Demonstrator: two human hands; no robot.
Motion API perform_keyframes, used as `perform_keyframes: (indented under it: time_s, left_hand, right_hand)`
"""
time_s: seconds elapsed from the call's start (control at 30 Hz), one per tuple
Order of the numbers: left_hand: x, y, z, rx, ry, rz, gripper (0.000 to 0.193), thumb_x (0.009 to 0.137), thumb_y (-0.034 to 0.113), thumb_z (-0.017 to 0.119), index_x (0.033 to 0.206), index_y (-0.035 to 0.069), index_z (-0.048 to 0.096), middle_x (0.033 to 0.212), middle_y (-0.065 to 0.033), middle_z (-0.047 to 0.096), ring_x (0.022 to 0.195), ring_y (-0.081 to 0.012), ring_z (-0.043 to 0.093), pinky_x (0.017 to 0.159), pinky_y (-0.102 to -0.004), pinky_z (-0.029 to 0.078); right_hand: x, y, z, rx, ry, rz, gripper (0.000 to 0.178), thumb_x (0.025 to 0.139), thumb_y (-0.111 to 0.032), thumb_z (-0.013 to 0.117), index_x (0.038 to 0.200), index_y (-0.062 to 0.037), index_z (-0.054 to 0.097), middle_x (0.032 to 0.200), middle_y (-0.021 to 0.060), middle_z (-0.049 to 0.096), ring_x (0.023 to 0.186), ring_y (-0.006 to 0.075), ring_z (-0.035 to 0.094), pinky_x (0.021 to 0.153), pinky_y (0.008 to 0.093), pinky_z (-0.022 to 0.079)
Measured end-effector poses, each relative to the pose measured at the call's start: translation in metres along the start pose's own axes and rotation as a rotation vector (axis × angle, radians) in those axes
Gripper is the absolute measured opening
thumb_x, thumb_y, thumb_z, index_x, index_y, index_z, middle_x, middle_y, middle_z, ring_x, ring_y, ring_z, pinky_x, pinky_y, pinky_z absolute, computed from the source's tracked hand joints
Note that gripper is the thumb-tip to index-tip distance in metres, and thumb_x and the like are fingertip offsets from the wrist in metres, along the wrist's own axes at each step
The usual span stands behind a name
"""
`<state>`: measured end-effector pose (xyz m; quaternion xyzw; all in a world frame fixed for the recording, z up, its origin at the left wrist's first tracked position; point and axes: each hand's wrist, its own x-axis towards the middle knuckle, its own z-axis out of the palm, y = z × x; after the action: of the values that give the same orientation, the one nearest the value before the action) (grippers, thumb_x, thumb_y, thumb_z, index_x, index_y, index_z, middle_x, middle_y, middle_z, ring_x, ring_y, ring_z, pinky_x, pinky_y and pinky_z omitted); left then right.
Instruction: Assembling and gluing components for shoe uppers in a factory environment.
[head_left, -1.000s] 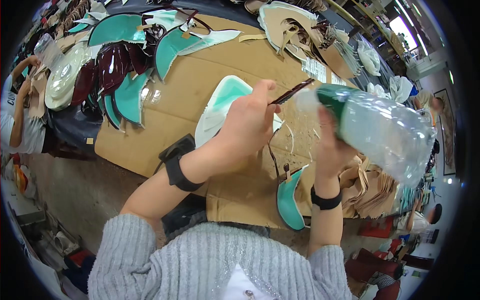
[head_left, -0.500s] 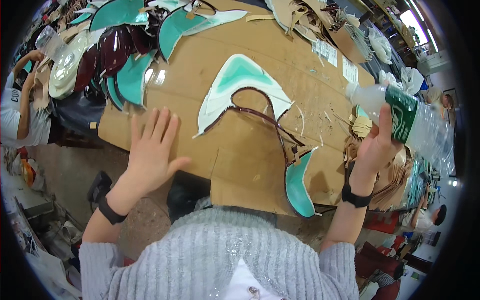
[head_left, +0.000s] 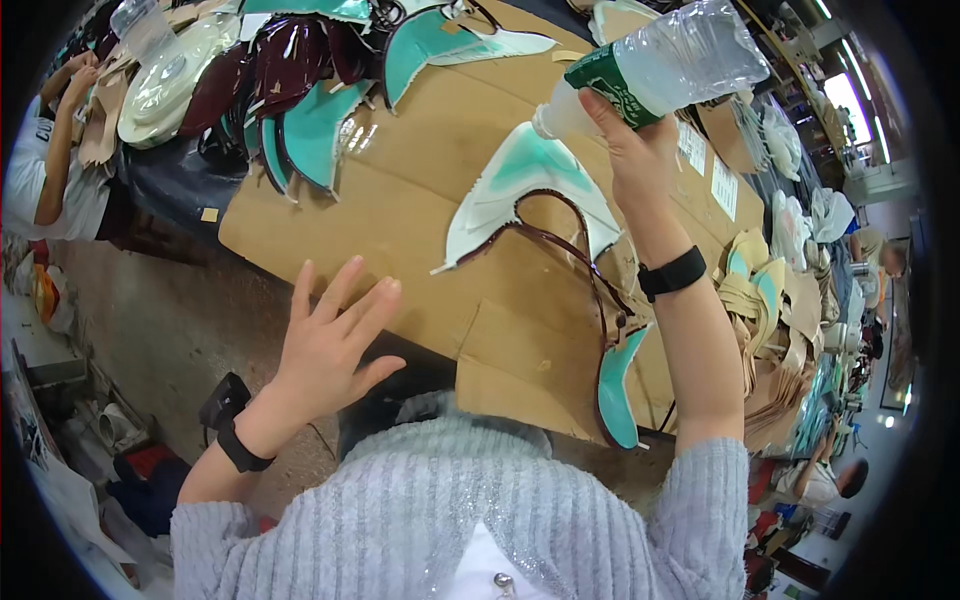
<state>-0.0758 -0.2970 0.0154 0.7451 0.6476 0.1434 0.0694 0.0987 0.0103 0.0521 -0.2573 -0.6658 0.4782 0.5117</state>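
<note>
My right hand grips a clear plastic bottle with a green label, tilted so its neck points down and left. The bottle's mouth is just over the top of a white and teal shoe upper with dark red edging, lying on cardboard. A dark red strap runs from that piece to a smaller teal piece near the table's front edge. My left hand hovers by the front edge of the cardboard, fingers spread and holding nothing.
Brown cardboard covers the worktable. Glossy dark red and teal pieces are heaped at the far left, where another person works. Beige cut pieces are piled at the right, and paper sheets lie on the far right side.
My right hand has carried the bottle up and left, from the table's right side to above the shoe upper. My left hand has shifted slightly, its fingers still spread.
</note>
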Motion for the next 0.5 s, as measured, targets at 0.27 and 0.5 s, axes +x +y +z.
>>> perform_keyframes:
  time_s: [0.27, 0.5]
  left_hand:
    - [-0.002, -0.017, 0.014, 0.024, 0.131, -0.139, 0.077, 0.078, 0.034, 0.068, 0.142, 0.003, 0.038, 0.14, -0.0125, 0.047, 0.136, -0.0402, 0.031, 0.11, -0.0612, 0.011]
    - [0.006, -0.022, 0.017, 0.026, 0.13, -0.128, 0.076, 0.079, 0.035, 0.067, 0.141, 0.003, 0.038, 0.142, -0.0121, 0.045, 0.137, -0.0377, 0.032, 0.11, -0.0612, 0.01]
  right_hand:
    - [-0.029, 0.0, 0.022, -0.281, -0.157, 0.037, 0.037, 0.075, -0.008, 0.078, 0.107, 0.0029, 0.062, 0.101, 0.0086, 0.068, 0.091, 0.0165, 0.065, 0.082, 0.0299, 0.05]
    - [-0.083, -0.04, 0.042, -0.479, -0.473, -0.21, 0.041, 0.072, 0.0, 0.077, 0.109, 0.0034, 0.06, 0.1, 0.0083, 0.065, 0.089, 0.017, 0.063, 0.081, 0.0318, 0.051]
